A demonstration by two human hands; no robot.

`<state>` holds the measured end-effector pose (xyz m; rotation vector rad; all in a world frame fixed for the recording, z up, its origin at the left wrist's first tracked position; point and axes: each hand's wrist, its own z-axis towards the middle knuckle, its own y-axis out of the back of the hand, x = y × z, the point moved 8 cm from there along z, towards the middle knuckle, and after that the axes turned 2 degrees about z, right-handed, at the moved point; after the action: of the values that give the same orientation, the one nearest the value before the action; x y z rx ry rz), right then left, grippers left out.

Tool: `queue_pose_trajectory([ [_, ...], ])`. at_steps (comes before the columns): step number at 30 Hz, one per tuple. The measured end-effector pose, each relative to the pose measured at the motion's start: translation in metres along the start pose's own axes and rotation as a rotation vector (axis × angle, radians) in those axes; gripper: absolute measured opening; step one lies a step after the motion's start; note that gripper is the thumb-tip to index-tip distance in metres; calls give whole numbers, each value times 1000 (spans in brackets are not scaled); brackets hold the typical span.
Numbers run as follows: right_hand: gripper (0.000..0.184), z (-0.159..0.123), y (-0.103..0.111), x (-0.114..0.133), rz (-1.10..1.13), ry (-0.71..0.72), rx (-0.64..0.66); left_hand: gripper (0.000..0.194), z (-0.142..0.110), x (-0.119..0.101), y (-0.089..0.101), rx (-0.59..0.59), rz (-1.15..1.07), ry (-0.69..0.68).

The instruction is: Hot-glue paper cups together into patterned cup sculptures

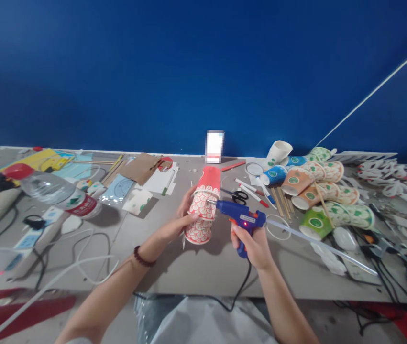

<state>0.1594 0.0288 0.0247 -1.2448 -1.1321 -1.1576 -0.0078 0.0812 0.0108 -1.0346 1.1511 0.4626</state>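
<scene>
My left hand [183, 215] is wrapped round a column of joined paper cups [205, 205], plain red at the far end and white with a red scale pattern nearer me. In my right hand [251, 243] is a blue hot glue gun [241, 213] with a red light on its side. Its nozzle points left and meets or nearly meets the patterned cup in the middle; contact is hard to tell. A long clear glue stick [321, 246] sticks out of the gun's back, and a black cord hangs from its handle.
Behind the gun lie black scissors [238, 196], markers [257, 191] and wooden sticks [282, 200]. Several green, orange and blue cup stacks [332, 191] fill the right side. At left are a water bottle [60, 193], a power strip [36, 243], cardboard [141, 167] and loose cables.
</scene>
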Motion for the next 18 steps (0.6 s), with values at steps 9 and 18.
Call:
queue_pose_trajectory([
  [9,32,-2,-1,3,-26,-25,-15,89,0,-1,1,-2,2,-4],
  [18,29,-3,-1,0,8,-55,-28,86,0,0,-1,7,-12,6],
])
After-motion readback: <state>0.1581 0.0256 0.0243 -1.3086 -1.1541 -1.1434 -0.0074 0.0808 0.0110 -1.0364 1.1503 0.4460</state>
